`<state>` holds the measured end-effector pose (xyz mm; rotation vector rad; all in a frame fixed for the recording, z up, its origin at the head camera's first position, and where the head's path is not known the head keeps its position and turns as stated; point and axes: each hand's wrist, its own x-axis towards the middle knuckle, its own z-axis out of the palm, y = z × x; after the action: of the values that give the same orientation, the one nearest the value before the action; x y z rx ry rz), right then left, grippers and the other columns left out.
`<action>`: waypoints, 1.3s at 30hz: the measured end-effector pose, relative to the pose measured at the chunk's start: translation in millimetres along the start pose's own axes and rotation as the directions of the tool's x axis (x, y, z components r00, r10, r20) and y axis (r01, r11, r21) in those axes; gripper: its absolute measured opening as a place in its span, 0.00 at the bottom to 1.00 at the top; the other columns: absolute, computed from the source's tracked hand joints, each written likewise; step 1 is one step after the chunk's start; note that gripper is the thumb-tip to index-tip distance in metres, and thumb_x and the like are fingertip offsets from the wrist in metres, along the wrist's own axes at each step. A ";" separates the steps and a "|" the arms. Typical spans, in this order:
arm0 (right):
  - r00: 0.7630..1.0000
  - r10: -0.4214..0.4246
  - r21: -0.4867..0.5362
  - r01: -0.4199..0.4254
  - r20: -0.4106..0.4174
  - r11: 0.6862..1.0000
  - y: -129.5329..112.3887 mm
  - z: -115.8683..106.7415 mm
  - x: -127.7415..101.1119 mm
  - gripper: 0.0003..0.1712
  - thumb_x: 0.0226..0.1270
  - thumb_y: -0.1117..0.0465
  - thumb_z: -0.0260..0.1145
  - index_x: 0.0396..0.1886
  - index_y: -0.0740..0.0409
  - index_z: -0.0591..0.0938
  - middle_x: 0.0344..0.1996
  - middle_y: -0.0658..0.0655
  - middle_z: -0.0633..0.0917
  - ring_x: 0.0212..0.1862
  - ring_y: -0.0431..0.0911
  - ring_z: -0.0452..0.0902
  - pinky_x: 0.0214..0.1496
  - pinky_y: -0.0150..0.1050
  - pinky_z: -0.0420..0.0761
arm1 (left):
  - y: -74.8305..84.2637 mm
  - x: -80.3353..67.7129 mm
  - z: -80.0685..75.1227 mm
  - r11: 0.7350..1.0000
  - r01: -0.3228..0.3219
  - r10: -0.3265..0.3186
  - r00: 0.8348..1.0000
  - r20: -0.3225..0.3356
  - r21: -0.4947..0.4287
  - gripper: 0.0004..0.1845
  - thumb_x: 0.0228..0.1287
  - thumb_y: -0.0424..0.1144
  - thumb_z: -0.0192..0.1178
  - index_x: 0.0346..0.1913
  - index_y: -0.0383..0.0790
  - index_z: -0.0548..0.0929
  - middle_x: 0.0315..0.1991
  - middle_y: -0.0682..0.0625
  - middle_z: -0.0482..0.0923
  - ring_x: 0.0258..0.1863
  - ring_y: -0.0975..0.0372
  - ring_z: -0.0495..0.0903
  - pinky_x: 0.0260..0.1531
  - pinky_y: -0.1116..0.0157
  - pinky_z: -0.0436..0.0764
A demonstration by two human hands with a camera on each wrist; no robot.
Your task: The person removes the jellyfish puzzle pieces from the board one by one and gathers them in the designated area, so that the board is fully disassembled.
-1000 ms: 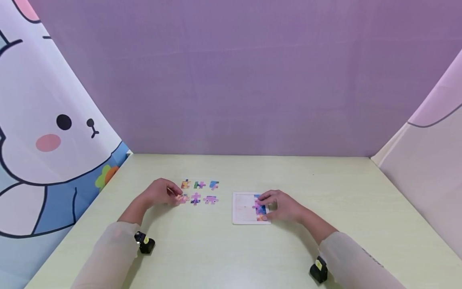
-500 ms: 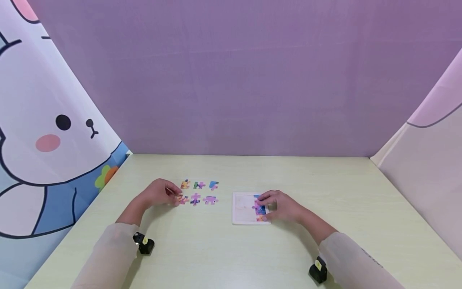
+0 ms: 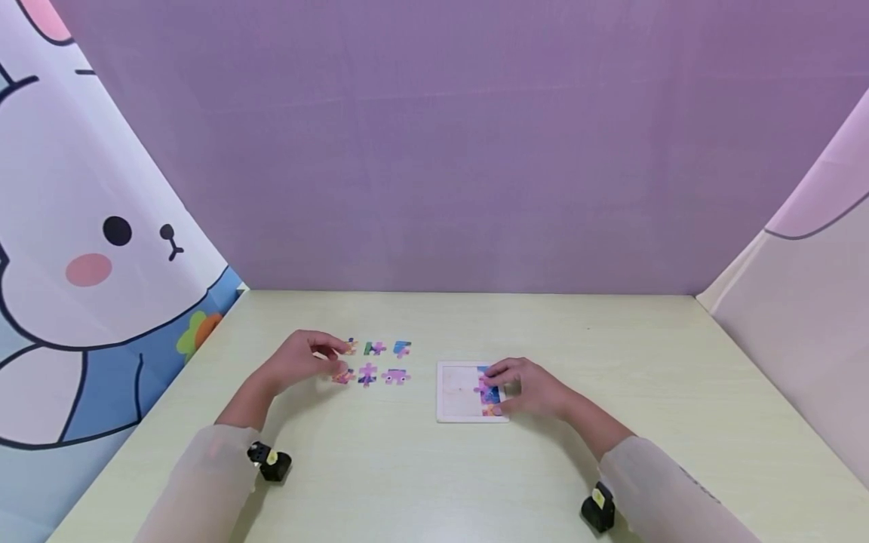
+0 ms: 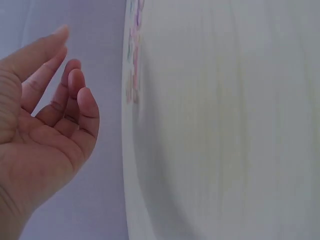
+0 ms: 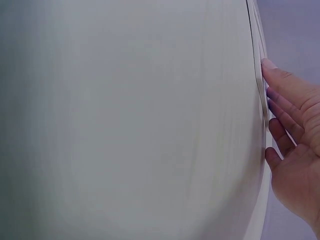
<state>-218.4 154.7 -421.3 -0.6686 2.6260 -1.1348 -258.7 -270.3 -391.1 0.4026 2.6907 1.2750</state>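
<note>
Several colourful loose puzzle pieces point(image 3: 375, 360) lie in two rows on the pale table point(image 3: 407, 467). My left hand point(image 3: 319, 354) hovers at the left end of the rows, its fingers over the nearest pieces. The left wrist view shows this left hand point(image 4: 50, 115) with relaxed fingers, holding nothing. A white puzzle tray point(image 3: 456, 392) lies to the right with a few pieces point(image 3: 490, 394) set in its right column. My right hand point(image 3: 526, 386) rests on that column. In the right wrist view the right hand point(image 5: 295, 145) lays straight fingers against the tray point(image 5: 256, 50).
A purple wall point(image 3: 448, 151) closes the far side of the table. A bunny-print curtain point(image 3: 81, 249) hangs on the left and a pale pink one point(image 3: 815, 302) on the right. Black wrist cameras point(image 3: 271, 460) sit on both sleeves.
My left hand has lifted a little off the lower-left loose piece and shifted toward the upper row. The piece stays on the table. The right hand has not moved.
</note>
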 end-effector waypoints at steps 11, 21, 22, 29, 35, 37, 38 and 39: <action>1.000 0.002 -0.003 -0.002 -0.002 1.000 1.8 1.0 1.3 0.24 0.50 0.62 0.80 0.50 0.58 0.87 0.57 0.52 0.78 0.65 0.58 0.65 0.66 0.60 0.62 | 21.4 -1.0 12.6 0.994 -0.054 0.052 0.998 -0.025 -0.095 0.18 0.59 0.41 0.70 0.49 0.35 0.85 0.42 0.47 0.82 0.41 0.53 0.77 0.36 0.59 0.81; 1.000 -0.008 -0.013 0.008 -0.005 1.000 2.1 0.9 1.7 0.25 0.50 0.62 0.79 0.50 0.58 0.86 0.57 0.52 0.79 0.65 0.59 0.65 0.65 0.60 0.63 | 44.4 -3.9 28.0 0.981 -0.083 0.074 0.995 -0.062 -0.174 0.12 0.59 0.37 0.70 0.46 0.39 0.87 0.40 0.45 0.80 0.38 0.51 0.78 0.34 0.58 0.82; 1.000 -0.007 -0.014 0.007 -0.006 1.000 1.9 0.8 1.7 0.25 0.50 0.62 0.79 0.50 0.58 0.86 0.57 0.52 0.79 0.65 0.58 0.65 0.65 0.60 0.63 | 46.3 -4.1 29.4 0.978 -0.081 0.072 0.996 -0.055 -0.190 0.12 0.59 0.37 0.70 0.45 0.40 0.87 0.40 0.44 0.80 0.38 0.49 0.79 0.30 0.57 0.82; 1.000 -0.005 -0.023 0.005 -0.007 1.000 1.3 0.5 1.4 0.25 0.50 0.62 0.79 0.51 0.58 0.86 0.57 0.52 0.79 0.65 0.58 0.65 0.65 0.60 0.63 | 56.1 -5.1 40.5 0.959 -0.102 0.097 0.995 -0.033 -0.263 0.11 0.58 0.37 0.70 0.44 0.40 0.86 0.38 0.43 0.80 0.35 0.45 0.79 0.18 0.64 0.75; 1.000 0.008 -0.005 -0.008 -0.007 1.000 2.3 0.5 1.7 0.25 0.49 0.63 0.80 0.50 0.57 0.86 0.57 0.52 0.79 0.65 0.58 0.65 0.65 0.60 0.64 | 65.8 -5.0 52.9 0.955 -0.178 0.172 0.984 -0.046 -0.237 0.10 0.59 0.34 0.69 0.44 0.38 0.85 0.39 0.45 0.80 0.39 0.53 0.77 0.37 0.65 0.80; 1.000 0.011 -0.004 -0.011 -0.008 1.000 2.8 0.6 1.8 0.25 0.49 0.63 0.80 0.50 0.57 0.86 0.57 0.52 0.79 0.65 0.58 0.65 0.65 0.59 0.64 | 69.4 -5.5 57.0 0.953 -0.182 0.177 0.983 -0.044 -0.244 0.10 0.58 0.34 0.69 0.43 0.38 0.85 0.40 0.43 0.79 0.39 0.54 0.76 0.37 0.65 0.80; 1.000 0.012 -0.004 -0.012 -0.008 1.000 2.9 0.6 1.8 0.25 0.49 0.63 0.80 0.50 0.57 0.86 0.57 0.52 0.79 0.65 0.58 0.65 0.65 0.59 0.64 | 71.2 -5.6 59.0 0.952 -0.183 0.179 0.983 -0.042 -0.243 0.10 0.58 0.34 0.69 0.43 0.38 0.85 0.40 0.43 0.79 0.39 0.54 0.76 0.37 0.65 0.80; 1.000 0.013 -0.005 -0.013 -0.009 1.000 3.0 0.6 1.8 0.25 0.49 0.63 0.80 0.51 0.57 0.86 0.57 0.52 0.78 0.65 0.58 0.65 0.65 0.59 0.64 | 73.1 -5.6 60.9 0.951 -0.189 0.185 0.982 -0.040 -0.243 0.10 0.58 0.33 0.69 0.43 0.38 0.85 0.41 0.43 0.80 0.40 0.53 0.76 0.37 0.65 0.79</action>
<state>-220.7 155.2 -423.8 -0.6488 2.6375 -1.1300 -225.9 -182.7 -372.9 0.6288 2.5114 1.6473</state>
